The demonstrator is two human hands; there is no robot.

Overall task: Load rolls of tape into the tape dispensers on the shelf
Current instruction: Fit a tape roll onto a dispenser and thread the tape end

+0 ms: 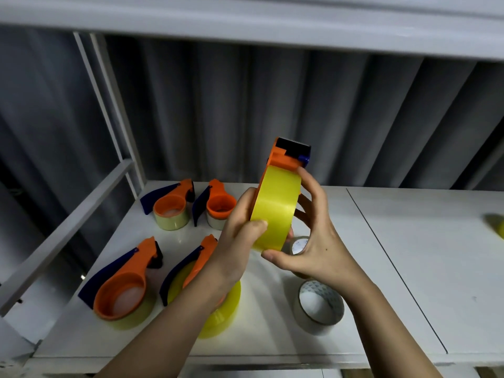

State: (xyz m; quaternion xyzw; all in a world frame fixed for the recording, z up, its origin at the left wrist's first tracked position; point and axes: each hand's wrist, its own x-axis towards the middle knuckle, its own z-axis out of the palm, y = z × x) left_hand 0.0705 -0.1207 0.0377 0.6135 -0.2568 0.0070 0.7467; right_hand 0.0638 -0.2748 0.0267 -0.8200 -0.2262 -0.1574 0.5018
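Note:
Both hands hold an orange tape dispenser (286, 156) upright above the white shelf (409, 268), with a yellow tape roll (275, 205) sitting in it. My left hand (240, 236) grips the roll's left side, thumb pressed on the tape face. My right hand (313, 236) cups the roll from the right and below. Several orange and blue dispensers with rolls in them lie on the shelf: two at the back (171, 205) (218, 205) and two in front (122, 290) (196, 266), the last partly hidden by my left forearm.
A loose clear tape roll (319, 306) stands on the shelf under my right wrist; another (298, 245) peeks out behind my right palm. A yellow object (497, 226) shows at the far right edge. The upper shelf board (245, 23) hangs overhead; a shelf frame post (109, 105) rises at the left.

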